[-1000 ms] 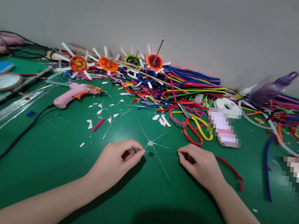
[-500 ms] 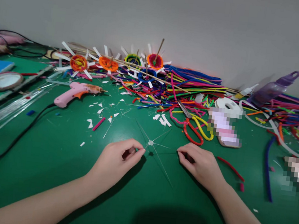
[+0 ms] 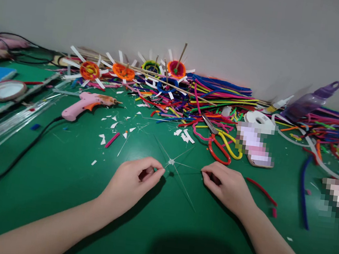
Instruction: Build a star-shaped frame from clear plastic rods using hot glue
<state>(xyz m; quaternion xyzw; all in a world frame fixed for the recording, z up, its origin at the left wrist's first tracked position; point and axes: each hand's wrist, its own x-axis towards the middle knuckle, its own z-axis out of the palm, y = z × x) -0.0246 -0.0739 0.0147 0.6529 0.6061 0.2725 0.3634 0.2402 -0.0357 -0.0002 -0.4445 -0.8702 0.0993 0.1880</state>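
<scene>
A small star of thin clear spokes (image 3: pixel 171 161) joined at a white glue blob lies on the green table (image 3: pixel 58 179) between my hands. My left hand (image 3: pixel 134 179) is curled, thumb and forefinger pinched on the tip of one spoke just left of the blob. My right hand (image 3: pixel 228 187) is also curled, fingertips pinched on the end of the spoke that points right. Both forearms rest low over the table.
A pink glue gun (image 3: pixel 86 103) with a black cord lies at the left. Red and yellow scissors (image 3: pixel 221 145), a heap of coloured pipe cleaners (image 3: pixel 213 99), several finished paper-and-pipe-cleaner wheels (image 3: pixel 122 71), a white tape roll (image 3: pixel 258 119) and a purple bottle (image 3: pixel 310 101) line the back. White paper scraps litter the middle.
</scene>
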